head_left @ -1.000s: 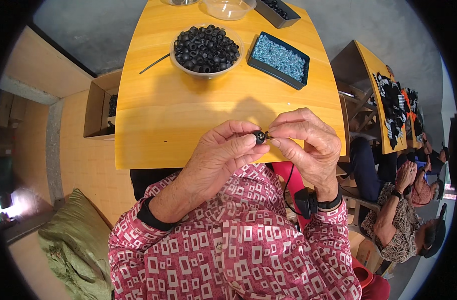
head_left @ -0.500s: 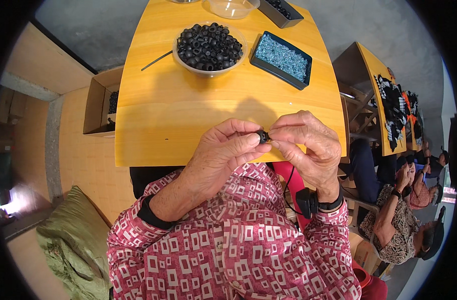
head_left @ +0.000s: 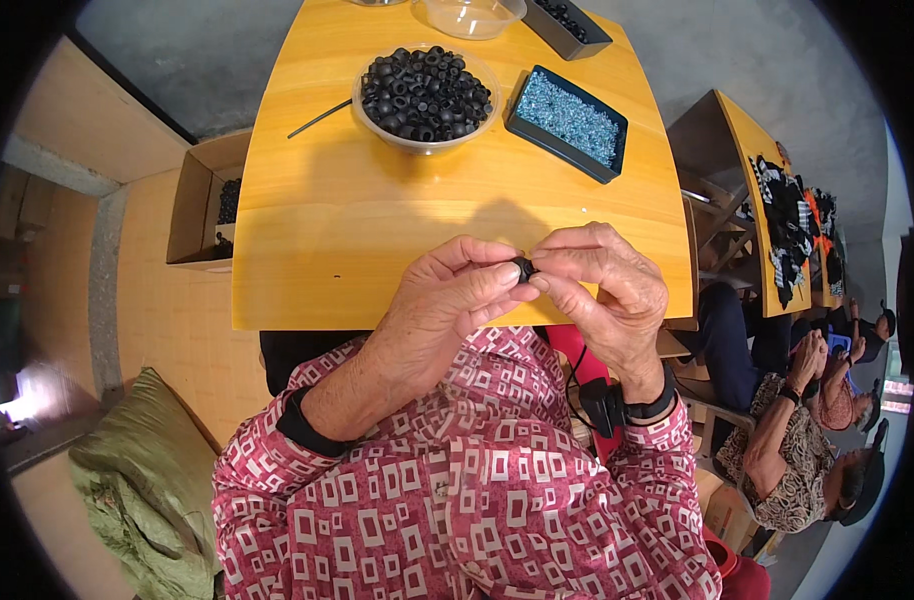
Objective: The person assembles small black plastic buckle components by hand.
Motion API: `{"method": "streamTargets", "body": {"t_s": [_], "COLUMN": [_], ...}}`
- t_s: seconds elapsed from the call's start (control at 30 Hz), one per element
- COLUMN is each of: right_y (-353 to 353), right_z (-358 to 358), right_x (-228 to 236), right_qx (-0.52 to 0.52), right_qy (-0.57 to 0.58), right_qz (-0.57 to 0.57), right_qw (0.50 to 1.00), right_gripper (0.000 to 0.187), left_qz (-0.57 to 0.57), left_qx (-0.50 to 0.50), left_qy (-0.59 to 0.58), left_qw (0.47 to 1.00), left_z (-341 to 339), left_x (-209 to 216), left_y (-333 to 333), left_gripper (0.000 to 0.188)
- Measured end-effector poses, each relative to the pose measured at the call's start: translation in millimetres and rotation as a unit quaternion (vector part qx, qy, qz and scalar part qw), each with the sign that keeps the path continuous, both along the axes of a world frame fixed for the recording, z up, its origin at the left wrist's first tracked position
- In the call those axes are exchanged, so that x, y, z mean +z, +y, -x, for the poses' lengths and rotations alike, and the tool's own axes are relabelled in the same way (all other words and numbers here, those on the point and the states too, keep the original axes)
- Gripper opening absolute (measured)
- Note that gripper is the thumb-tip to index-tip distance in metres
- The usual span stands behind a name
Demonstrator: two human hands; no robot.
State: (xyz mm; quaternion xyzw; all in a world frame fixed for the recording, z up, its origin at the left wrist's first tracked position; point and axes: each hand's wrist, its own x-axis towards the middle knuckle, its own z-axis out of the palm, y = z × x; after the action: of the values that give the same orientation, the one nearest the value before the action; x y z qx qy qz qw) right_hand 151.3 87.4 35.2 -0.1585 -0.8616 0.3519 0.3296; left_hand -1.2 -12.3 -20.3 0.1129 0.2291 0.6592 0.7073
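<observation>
Over the table's near edge, my left hand point(head_left: 447, 295) pinches a small round black rubber-like part point(head_left: 523, 269) between thumb and fingers. From the other side, the thumb and forefinger of my right hand point(head_left: 612, 290) close on the same part. Most of it is hidden by my fingertips. Farther back stands a clear round bowl point(head_left: 427, 147) heaped with black parts, several of them hollow and cup-shaped. Right of the bowl lies a dark rectangular tray point(head_left: 562, 154) full of small clear bluish pieces.
A thin black stick point(head_left: 319, 118) lies left of the bowl on the yellow table point(head_left: 377, 210). At the back are another clear bowl point(head_left: 474, 18) and a grey tray point(head_left: 577, 38). A cardboard box point(head_left: 192, 205) stands left. Other people sit at the right beside another table point(head_left: 747, 150).
My right hand has shifted slightly left, and its fingertips now sit closer against the black part. My left hand stays nearly in place. The view has shifted a little.
</observation>
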Motion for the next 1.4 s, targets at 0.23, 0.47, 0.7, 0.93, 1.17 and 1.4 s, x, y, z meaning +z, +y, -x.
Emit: {"method": "streamTargets", "body": {"t_s": [0.23,0.47,0.7,0.93,1.17,1.4], "right_y": [0.0,16.1,22.0,29.7,22.6,17.5], "right_z": [-2.6,-6.2,-6.1,-6.3,-5.2,-5.9], "right_x": [0.3,17.0,24.4,21.3,18.9,3.4], "right_qx": [0.01,0.081,0.119,0.226,0.201,0.149], "right_qy": [-0.014,-0.093,-0.156,-0.189,-0.202,-0.143], "right_qz": [0.028,0.115,0.175,0.104,0.105,0.08], "right_qw": [0.999,0.986,0.965,0.95,0.953,0.975], "right_gripper": [0.016,0.009,0.019,0.034,0.033,0.032], "left_qz": [-0.008,-0.009,-0.025,-0.029,0.035,0.041], "left_qx": [0.01,0.007,-0.02,-0.08,-0.09,-0.054], "left_qy": [0.006,0.111,0.195,0.306,0.238,0.158], "left_qw": [1.0,0.994,0.98,0.948,0.966,0.985], "left_z": [-0.4,0.4,5.2,17.3,15.8,6.9], "left_x": [-2.0,0.0,0.3,12.1,13.3,3.7], "left_y": [-0.1,-0.4,0.0,2.7,1.9,-1.3], "left_gripper": [0.014,0.013,0.021,0.053,0.053,0.039]}}
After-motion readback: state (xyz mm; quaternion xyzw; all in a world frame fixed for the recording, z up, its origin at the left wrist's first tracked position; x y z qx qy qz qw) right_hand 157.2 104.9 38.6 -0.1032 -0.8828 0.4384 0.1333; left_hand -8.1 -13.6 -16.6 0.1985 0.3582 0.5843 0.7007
